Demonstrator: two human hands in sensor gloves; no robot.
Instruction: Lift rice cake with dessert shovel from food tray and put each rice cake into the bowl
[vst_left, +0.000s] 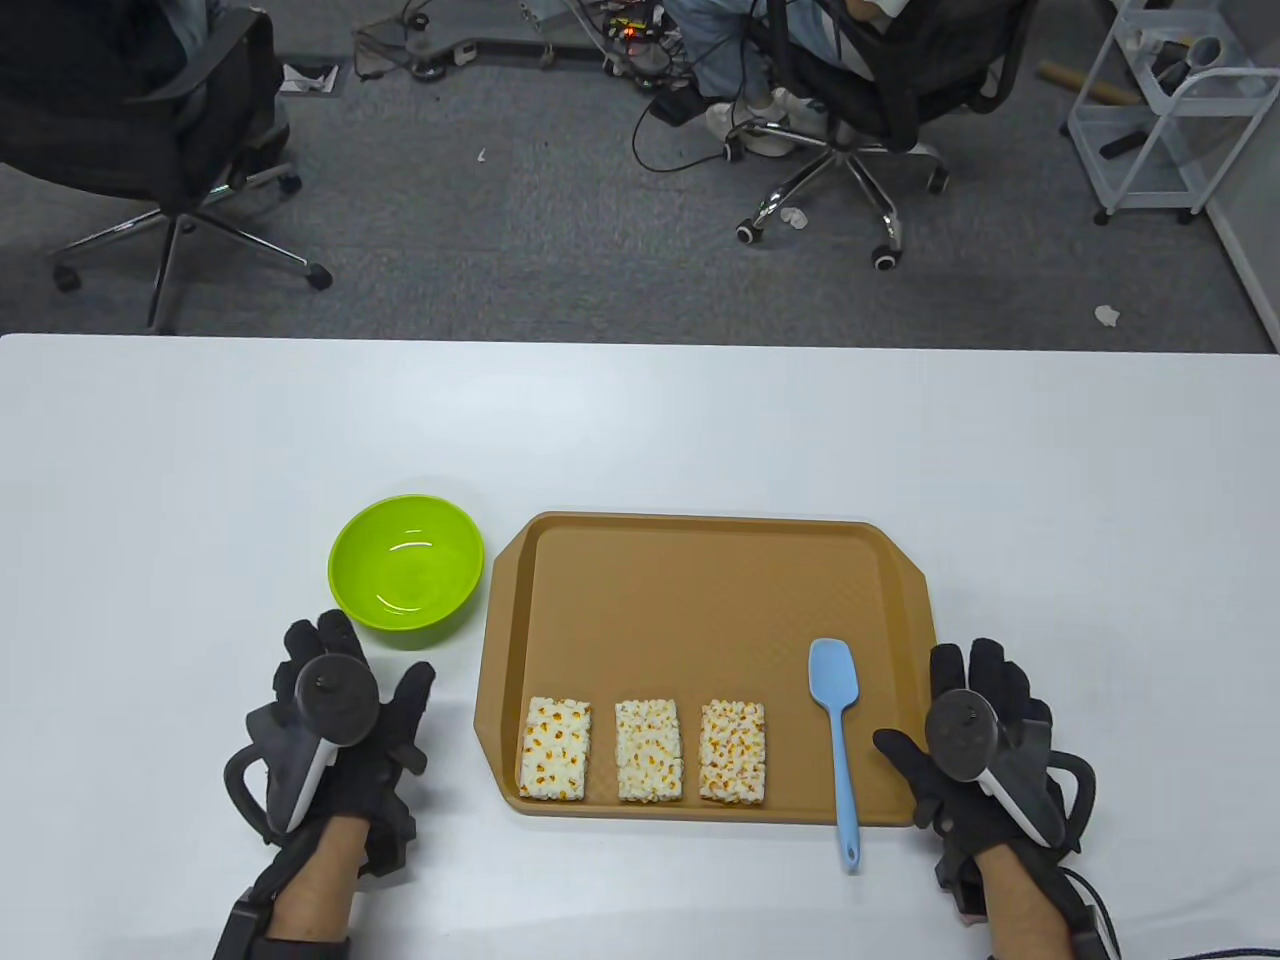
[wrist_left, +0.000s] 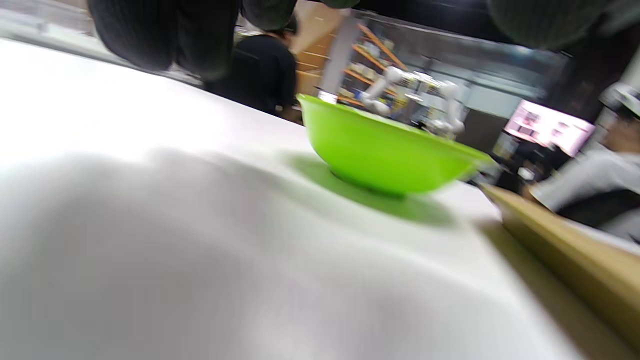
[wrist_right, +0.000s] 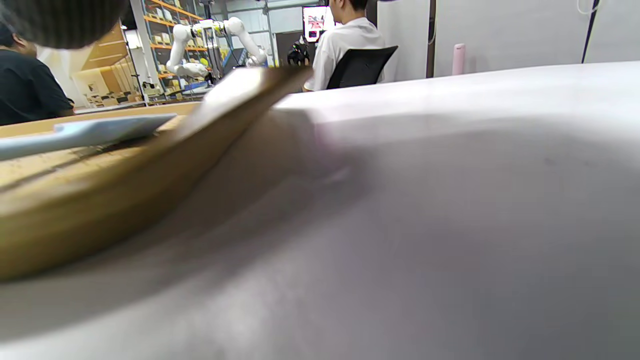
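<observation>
Three rice cakes (vst_left: 648, 750) lie in a row along the near edge of a brown food tray (vst_left: 700, 580). A light blue dessert shovel (vst_left: 838, 720) lies on the tray's right side, its handle sticking out over the near rim. An empty green bowl (vst_left: 406, 562) stands left of the tray, also seen in the left wrist view as the bowl (wrist_left: 385, 150). My left hand (vst_left: 345, 700) rests flat on the table just below the bowl, holding nothing. On the table right of the tray my right hand (vst_left: 985, 720) lies flat beside the shovel, not touching it.
The white table (vst_left: 640, 430) stretches far behind the tray. Beyond its far edge stand office chairs (vst_left: 850, 90), cables and a white cart (vst_left: 1170, 110). The tray rim (wrist_right: 100, 190) and shovel blade (wrist_right: 100, 132) show in the right wrist view.
</observation>
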